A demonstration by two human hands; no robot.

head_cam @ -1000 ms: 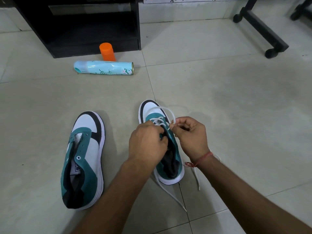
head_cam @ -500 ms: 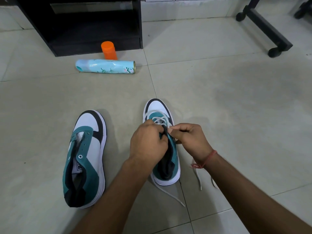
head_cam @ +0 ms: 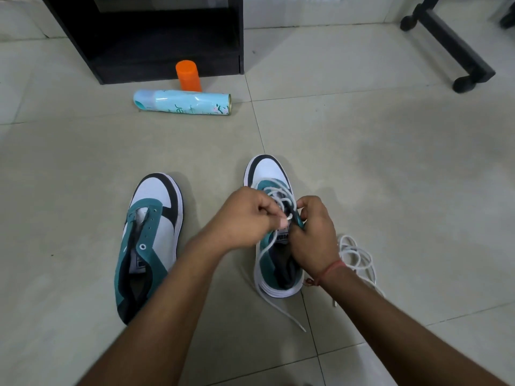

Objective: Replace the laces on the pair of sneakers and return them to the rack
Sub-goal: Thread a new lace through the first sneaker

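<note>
The left sneaker (head_cam: 149, 243) is teal along its sides and eyelet panel, white over the toe and flank, with a black band around the toe, a black lining and a white sole. The right sneaker (head_cam: 271, 176) carries the same teal, white and black scheme. The lace (head_cam: 358, 256) is plain white. A red thread (head_cam: 330, 270) circles the right wrist. The spray can (head_cam: 182, 103) is pale aqua with darker teal lettering, a small pink flower print and a gold rim at its base. The cap (head_cam: 188, 75) is bright orange. The rack (head_cam: 156, 37) is black. The floor (head_cam: 390, 162) is pale beige-grey tile with thin dark grout lines.
</note>
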